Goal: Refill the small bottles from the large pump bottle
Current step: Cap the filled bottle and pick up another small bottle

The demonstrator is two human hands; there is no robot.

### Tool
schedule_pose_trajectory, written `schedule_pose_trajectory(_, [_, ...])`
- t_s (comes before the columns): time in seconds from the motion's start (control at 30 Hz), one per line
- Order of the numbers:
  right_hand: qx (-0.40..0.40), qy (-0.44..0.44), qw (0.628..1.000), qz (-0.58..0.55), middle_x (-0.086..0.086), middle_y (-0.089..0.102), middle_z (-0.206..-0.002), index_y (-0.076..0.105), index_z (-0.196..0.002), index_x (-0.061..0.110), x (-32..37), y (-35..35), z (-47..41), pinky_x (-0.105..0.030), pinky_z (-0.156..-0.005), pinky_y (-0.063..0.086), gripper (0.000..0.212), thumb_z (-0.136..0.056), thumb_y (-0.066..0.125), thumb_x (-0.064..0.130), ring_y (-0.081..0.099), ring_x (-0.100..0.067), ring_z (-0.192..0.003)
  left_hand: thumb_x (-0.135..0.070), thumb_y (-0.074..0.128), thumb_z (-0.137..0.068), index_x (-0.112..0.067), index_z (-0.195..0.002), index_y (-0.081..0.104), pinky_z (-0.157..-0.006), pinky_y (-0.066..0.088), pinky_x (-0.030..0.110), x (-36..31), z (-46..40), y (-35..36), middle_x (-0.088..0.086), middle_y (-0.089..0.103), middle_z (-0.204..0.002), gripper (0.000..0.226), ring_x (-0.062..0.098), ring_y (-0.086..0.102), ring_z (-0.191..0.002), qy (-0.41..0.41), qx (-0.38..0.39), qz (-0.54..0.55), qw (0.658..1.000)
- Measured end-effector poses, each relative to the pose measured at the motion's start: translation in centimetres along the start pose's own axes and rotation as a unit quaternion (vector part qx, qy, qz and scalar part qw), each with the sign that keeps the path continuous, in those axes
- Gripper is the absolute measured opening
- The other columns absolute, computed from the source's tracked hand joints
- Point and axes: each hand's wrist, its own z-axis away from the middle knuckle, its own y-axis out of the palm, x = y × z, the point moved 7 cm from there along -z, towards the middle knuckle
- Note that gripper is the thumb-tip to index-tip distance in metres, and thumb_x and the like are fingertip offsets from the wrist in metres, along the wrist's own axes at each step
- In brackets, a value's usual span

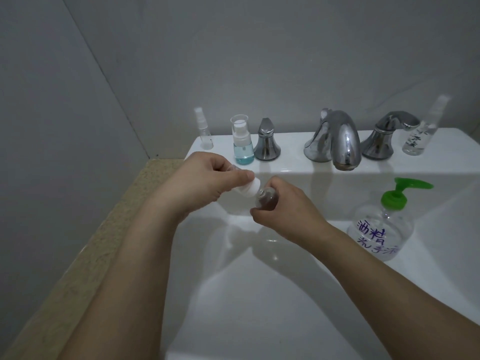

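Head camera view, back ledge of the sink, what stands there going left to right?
Slim clear spray bottle → blue-liquid spray bottle → left tap handle → spout → right tap handle → clear labelled spray bottle.

1. Two bare forearms in view, left hand (pixel 205 183) and right hand (pixel 283 211).
2. No sleeves, both arms uncovered up to frame edge.
3. No gloves, rings, watch or bands visible.
4. Fingernails short, unpainted where visible.
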Motion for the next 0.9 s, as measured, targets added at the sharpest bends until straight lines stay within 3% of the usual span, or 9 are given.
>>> schedule_pose_trajectory(0.13, [0.009,-0.004,0.998,0.061,0.013,0.059,-0.074,0.047,-0.08,0.026,0.1,0.2,0.0,-0.025,-0.055,0.042,0.024,-0.071,0.069,0.031,0.056,-0.003,-0.067,-0.066,0.065,-0.075,-0.015,-0.074,0.066,-0.041,0.036,0.011,-0.2,0.0,0.1,-0.01,0.065,-0.055,0.051,-0.002,0.047,-0.04,0.012,-0.03,-0.121,0.992])
schedule_pose_trajectory(0.27, [0.002,-0.014,0.996,0.083,0.012,0.058,-0.075,0.043,-0.076,0.026,0.3,0.2,-0.1,-0.028,-0.058,0.042,0.024,-0.072,0.066,0.031,0.056,-0.008,-0.071,-0.071,0.057,-0.077,-0.015,-0.061,0.059,-0.052,0.038,0.024,0.2,-0.4,1.0,-0.001,0.061,-0.046,0.058,0.004,0.044,-0.035,-0.004,-0.01,-0.146,0.989])
schedule_pose_trajectory(0.37, [0.011,-0.014,0.995,0.102,0.011,0.058,-0.076,0.042,-0.075,0.026,0.1,0.5,-0.1,-0.03,-0.06,0.044,0.025,-0.071,0.066,0.032,0.056,-0.011,-0.073,-0.068,0.059,-0.076,-0.016,-0.058,0.056,-0.049,0.037,0.024,0.3,-0.6,1.5,-0.002,0.058,-0.044,0.055,0.005,0.043,-0.034,0.001,-0.009,-0.17,0.985])
schedule_pose_trajectory(0.5, [0.016,-0.007,0.995,0.102,0.012,0.057,-0.074,0.04,-0.073,0.028,-0.3,0.5,0.0,-0.028,-0.053,0.037,0.027,-0.07,0.066,0.034,0.054,-0.006,-0.069,-0.049,0.069,-0.071,-0.024,-0.081,0.065,-0.059,0.047,0.032,0.1,-0.6,2.2,-0.006,0.063,-0.068,0.027,0.007,0.052,-0.054,0.034,0.069,-0.094,0.993])
schedule_pose_trajectory(0.6, [0.013,0.0,0.995,0.094,0.012,0.058,-0.075,0.041,-0.072,0.029,-0.3,0.4,-0.1,-0.027,-0.052,0.035,0.026,-0.069,0.067,0.034,0.053,-0.003,-0.068,-0.04,0.07,-0.075,-0.033,-0.086,0.064,-0.062,0.049,0.031,0.1,-0.5,2.4,-0.007,0.062,-0.076,0.015,0.003,0.053,-0.054,0.047,0.101,-0.059,0.992])
schedule_pose_trajectory(0.77, [0.017,-0.001,0.995,0.102,0.012,0.057,-0.075,0.04,-0.073,0.028,-0.2,0.5,-0.1,-0.027,-0.053,0.035,0.027,-0.069,0.066,0.035,0.054,-0.006,-0.069,-0.05,0.061,-0.085,-0.028,-0.085,0.064,-0.063,0.052,0.031,0.3,-0.8,2.7,-0.006,0.068,-0.078,0.022,0.005,0.056,-0.054,0.044,0.077,-0.056,0.994])
schedule_pose_trajectory(0.9, [0.021,0.008,0.995,0.101,0.012,0.056,-0.075,0.04,-0.073,0.029,-0.5,0.4,-0.1,-0.026,-0.051,0.032,0.027,-0.069,0.066,0.036,0.052,-0.003,-0.067,-0.048,0.066,-0.066,-0.038,-0.089,0.062,-0.067,0.054,0.03,0.4,-0.8,2.8,-0.011,0.064,-0.086,0.025,0.008,0.062,-0.068,0.045,0.088,-0.082,0.992])
